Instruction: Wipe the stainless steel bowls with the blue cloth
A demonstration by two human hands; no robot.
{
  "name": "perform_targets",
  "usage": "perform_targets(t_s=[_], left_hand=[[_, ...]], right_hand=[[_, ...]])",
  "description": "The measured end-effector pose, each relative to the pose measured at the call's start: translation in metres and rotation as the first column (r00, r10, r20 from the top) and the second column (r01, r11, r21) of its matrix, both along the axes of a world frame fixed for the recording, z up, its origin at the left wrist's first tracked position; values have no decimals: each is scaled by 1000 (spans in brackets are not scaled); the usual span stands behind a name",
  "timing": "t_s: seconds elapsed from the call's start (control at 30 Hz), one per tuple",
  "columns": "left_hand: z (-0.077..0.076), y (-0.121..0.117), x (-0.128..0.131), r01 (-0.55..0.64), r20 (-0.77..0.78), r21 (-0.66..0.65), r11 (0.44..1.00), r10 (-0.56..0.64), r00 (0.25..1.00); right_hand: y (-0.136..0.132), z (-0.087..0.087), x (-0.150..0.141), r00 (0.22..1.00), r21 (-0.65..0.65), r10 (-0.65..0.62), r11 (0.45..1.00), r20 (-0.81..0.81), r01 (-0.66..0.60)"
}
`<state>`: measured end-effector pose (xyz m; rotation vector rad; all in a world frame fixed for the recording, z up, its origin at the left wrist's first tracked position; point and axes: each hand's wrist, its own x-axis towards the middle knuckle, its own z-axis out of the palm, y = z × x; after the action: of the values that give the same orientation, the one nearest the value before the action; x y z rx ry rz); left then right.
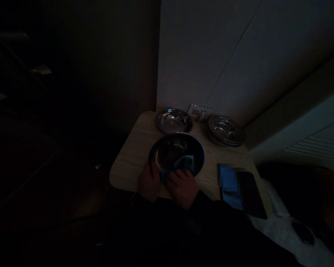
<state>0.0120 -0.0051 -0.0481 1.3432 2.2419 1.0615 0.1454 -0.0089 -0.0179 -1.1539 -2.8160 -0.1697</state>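
A wide, shiny metal bowl (169, 144) rests near the front of a small light table (130, 155). My left hand (149, 181) grips its near left rim, the fingers closed over the edge. At the near right rim, my right hand (182, 187) is closed on a bluish cloth (185, 162), part of which spreads inside the bowl. Dim light hides the fingertips of both hands. Behind this bowl stands a second metal bowl (174, 121). A stack of metal bowls (226, 131) sits at the back right.
A phone-like device with a lit, blurred screen (229, 180) lies on the table's right side, beside a dark flat case (254, 196). A wall socket (199, 111) is just behind the bowls. The room is very dark, with a wall (200, 52) behind the table.
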Motion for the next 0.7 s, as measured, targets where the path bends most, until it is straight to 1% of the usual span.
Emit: perform_targets(t_s=[0.07, 0.1, 0.13, 0.2, 0.3, 0.37, 0.43, 0.5, 0.6, 0.7], left_hand=[[1, 1, -3, -11, 5, 1, 1000, 11, 1000], [1, 1, -5, -7, 8, 5, 1000, 7, 1000], [2, 1, -6, 3, 11, 17, 1000, -3, 1000], [5, 1, -8, 40, 23, 51, 998, -42, 999], [15, 2, -7, 94, 116, 105, 990, -106, 988], [21, 3, -4, 97, 199, 126, 987, -121, 972], [24, 3, -1, 96, 261, 152, 984, -133, 956], [22, 2, 2, 131, 295, 179, 975, -180, 938], [11, -1, 5, 195, 289, 196, 961, -247, 925], [1, -3, 7, 184, 229, 177, 967, -222, 948]], right_hand=[[0, -3, -12, 999, 3, -25, 1000, -48, 25], [1, -4, -11, 998, 4, -24, 1000, -52, 24], [1, -2, -7, 999, 1, -14, 1000, -38, 14], [3, 2, 11, 1000, -3, 10, 1000, 6, -10], [4, 7, 39, 999, 0, -3, 1000, 34, 3], [3, 5, 45, 1000, 17, -29, 999, 4, 29], [1, 0, 41, 998, 32, -50, 998, -39, 51], [-1, -5, 32, 995, 33, -65, 997, -75, 68], [0, -8, 21, 992, 3, -85, 996, -96, 86], [3, 0, 21, 993, -45, -100, 994, -66, 97]])
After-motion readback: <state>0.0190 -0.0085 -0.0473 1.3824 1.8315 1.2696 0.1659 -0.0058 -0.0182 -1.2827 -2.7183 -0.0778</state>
